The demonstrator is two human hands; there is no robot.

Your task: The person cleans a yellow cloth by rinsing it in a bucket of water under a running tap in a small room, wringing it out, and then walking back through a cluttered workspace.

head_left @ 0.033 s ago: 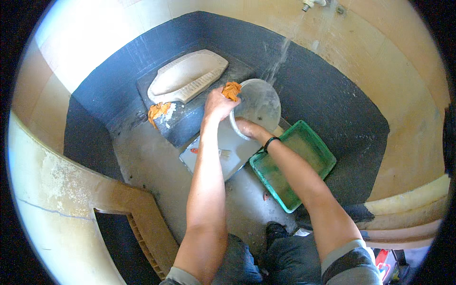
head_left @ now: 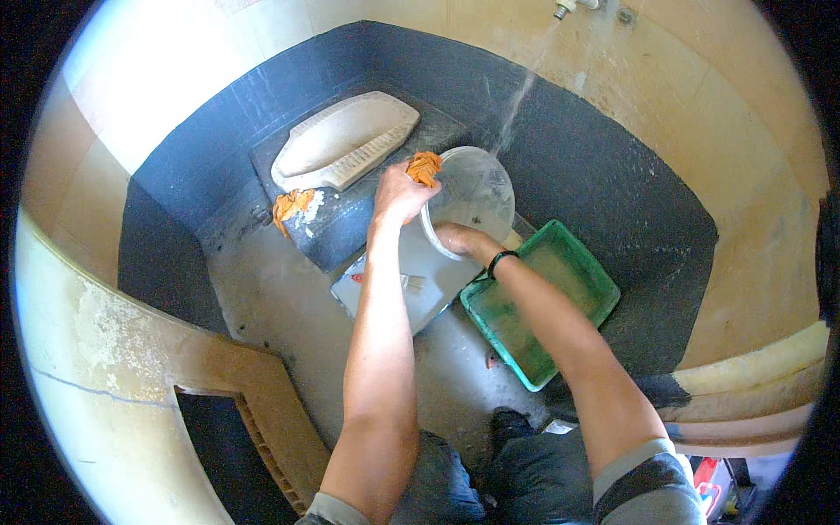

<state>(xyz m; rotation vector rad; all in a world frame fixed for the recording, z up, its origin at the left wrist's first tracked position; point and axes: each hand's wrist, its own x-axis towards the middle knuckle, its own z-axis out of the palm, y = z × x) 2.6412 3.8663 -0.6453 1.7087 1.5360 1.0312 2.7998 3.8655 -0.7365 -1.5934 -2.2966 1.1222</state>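
Note:
A whitish plastic bucket (head_left: 479,188) lies tilted on its side, its round rim turned toward me. My left hand (head_left: 400,190) is closed on a crumpled orange cloth (head_left: 424,168) at the upper left of that rim. Past the lower rim reaches my right hand (head_left: 457,238), into the bucket's mouth; its fingers are partly hidden, so their grip is unclear. Below the bucket is a pale board or tray (head_left: 437,284) carrying a paintbrush (head_left: 411,282) with a whitish, red-tipped handle. A green tray (head_left: 560,262) sits under my right forearm.
A pale squat toilet pan (head_left: 350,140) is set in a dark raised step (head_left: 337,232). Another orange cloth (head_left: 289,208) lies at the step's edge. A tap (head_left: 567,9) juts from the tiled wall, with a whitish streak below it. Grey floor (head_left: 271,284) spreads to the left.
The bucket has shifted very slightly left, along with my left hand and the cloth. My right hand stays in the bucket's mouth.

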